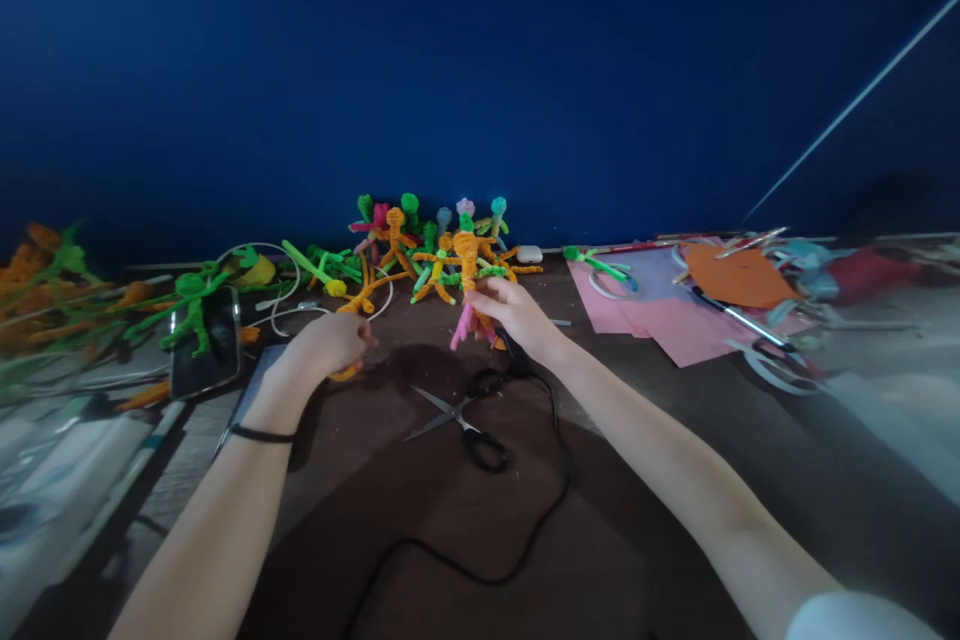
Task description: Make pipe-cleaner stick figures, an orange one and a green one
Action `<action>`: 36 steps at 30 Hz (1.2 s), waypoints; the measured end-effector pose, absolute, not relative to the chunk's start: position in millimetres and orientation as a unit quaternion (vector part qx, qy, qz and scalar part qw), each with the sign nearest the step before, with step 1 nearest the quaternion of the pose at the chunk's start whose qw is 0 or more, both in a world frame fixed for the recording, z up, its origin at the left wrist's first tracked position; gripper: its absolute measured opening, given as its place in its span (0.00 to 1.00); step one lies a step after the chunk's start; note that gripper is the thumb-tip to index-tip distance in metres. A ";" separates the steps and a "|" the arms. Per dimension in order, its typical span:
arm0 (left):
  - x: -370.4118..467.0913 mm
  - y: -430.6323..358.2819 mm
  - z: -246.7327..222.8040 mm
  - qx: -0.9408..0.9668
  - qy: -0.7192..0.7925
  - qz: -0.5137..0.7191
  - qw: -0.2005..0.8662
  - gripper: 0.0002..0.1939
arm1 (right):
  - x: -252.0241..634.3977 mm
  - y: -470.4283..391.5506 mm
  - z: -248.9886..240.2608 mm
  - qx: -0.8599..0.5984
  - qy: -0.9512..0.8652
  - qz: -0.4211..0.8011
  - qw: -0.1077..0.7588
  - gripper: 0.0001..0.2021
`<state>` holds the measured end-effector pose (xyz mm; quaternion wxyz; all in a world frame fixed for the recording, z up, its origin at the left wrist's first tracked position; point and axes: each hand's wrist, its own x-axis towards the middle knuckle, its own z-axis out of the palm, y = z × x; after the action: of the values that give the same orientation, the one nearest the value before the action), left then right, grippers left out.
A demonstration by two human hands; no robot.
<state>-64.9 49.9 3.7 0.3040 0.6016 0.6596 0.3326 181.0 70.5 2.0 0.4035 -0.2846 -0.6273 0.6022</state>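
My right hand [510, 315] pinches an orange and pink pipe-cleaner figure [466, 265], holding it upright in front of a cluster of similar figures. Its pink lower end [465, 322] hangs beside my fingertips. My left hand [334, 348] is closed, with its fingers curled around part of an orange pipe-cleaner figure [365, 292]; orange pieces show above and below the hand, and the grip itself is partly hidden. Colourful pipe-cleaner figures [409, 207] stand against the blue wall. Between my hands and nearer to me, scissors [450, 413] with black handles lie with their blades apart.
A black cable [517, 560] curves across the dark table. At left are a phone [206, 345], a green figure [193, 305] and blurred pipe cleaners [45, 290]. Pink paper [686, 325], orange paper [739, 275] and a pen [742, 320] lie right. A white case [529, 253] sits behind.
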 end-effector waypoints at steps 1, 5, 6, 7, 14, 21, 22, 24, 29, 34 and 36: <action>-56.8 48.6 9.0 0.617 0.650 0.308 0.318 0.09 | 181.1 70.6 2.0 -0.281 -0.626 0.606 0.403 0.10; -22.7 39.7 28.7 0.679 0.557 0.303 0.370 0.05 | 180.9 72.5 -0.7 -0.280 -0.607 0.626 0.401 0.11; -16.3 37.4 31.7 0.675 0.529 0.339 0.388 0.07 | 180.7 73.3 -2.2 -0.277 -0.603 0.630 0.403 0.11; -11.4 35.4 33.6 0.662 0.512 0.366 0.408 0.07 | 180.5 74.2 -3.9 -0.272 -0.600 0.633 0.406 0.10; -7.4 36.3 27.2 0.581 0.461 0.445 0.502 0.12 | 178.7 74.4 -8.1 -0.288 -0.595 0.609 0.439 0.10; 2.3 38.2 17.9 0.647 0.491 0.452 0.369 0.06 | 174.1 66.8 -3.6 -0.315 -0.632 0.559 0.435 0.10; 4.1 37.3 18.1 0.653 0.495 0.453 0.351 0.07 | 173.2 66.4 -3.7 -0.316 -0.629 0.561 0.436 0.10; 7.1 35.2 19.3 0.668 0.504 0.441 0.324 0.07 | 171.5 65.7 -3.8 -0.312 -0.622 0.566 0.442 0.10; 10.2 32.4 20.5 0.700 0.533 0.402 0.254 0.06 | 169.0 64.0 -3.2 -0.312 -0.607 0.582 0.443 0.14; 12.8 31.2 17.1 0.696 0.537 0.447 0.167 0.05 | 167.8 65.0 -7.4 -0.296 -0.571 0.619 0.452 0.14; 15.3 29.6 16.1 0.702 0.534 0.457 0.114 0.06 | 167.2 65.7 -9.5 -0.280 -0.549 0.645 0.452 0.15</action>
<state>15.3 29.6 16.1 0.1139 0.7020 0.5344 0.4568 167.2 65.7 -9.5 0.4523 -0.2795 -0.5493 0.6446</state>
